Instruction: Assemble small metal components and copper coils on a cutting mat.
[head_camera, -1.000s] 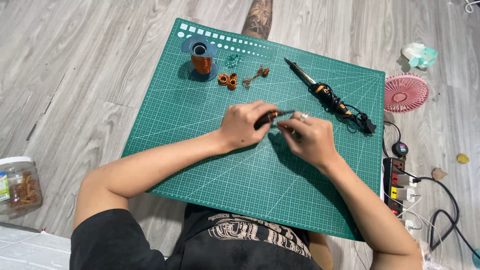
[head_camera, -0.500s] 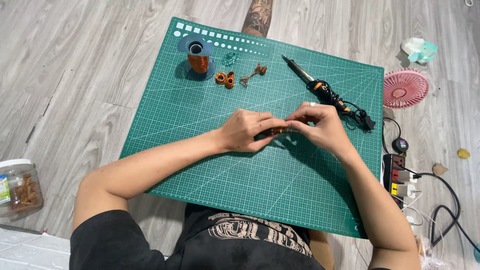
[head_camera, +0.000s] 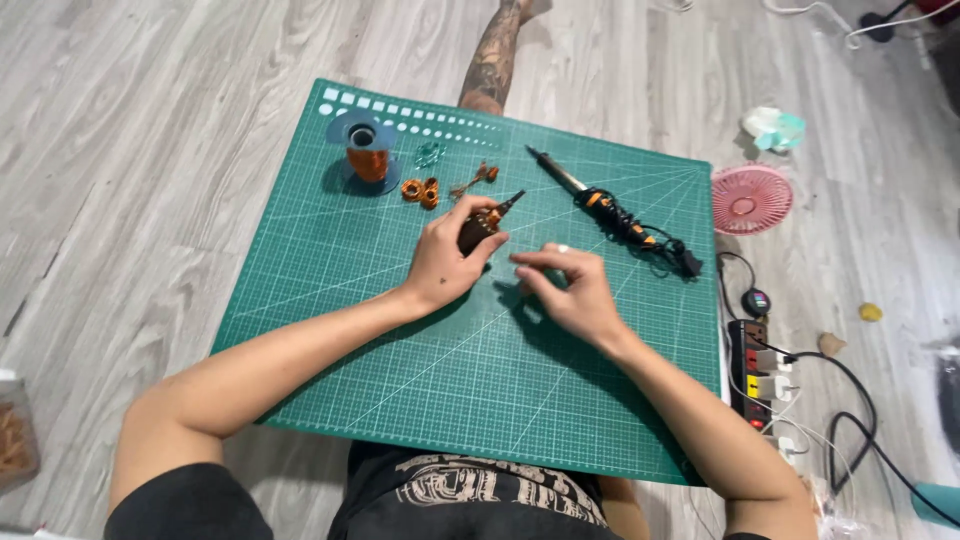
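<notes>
Now the left hand (head_camera: 447, 262) is gripping small dark pliers (head_camera: 487, 222), fingers closed around the handles, tip jutting beyond them; the right hand (head_camera: 567, 290) is pinching something too small to tell; next likely calls for bringing tips together

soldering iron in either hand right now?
No: the soldering iron lies on the green mat, apart from the right hand; the left hand holds a small dark tool.

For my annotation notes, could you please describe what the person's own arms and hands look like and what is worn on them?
Both arms are bare from the short black sleeves down. The left hand shows no ring, watch or glove. The right hand wears a pale ring on one finger. No wristband or bracelet shows on either wrist.
</notes>
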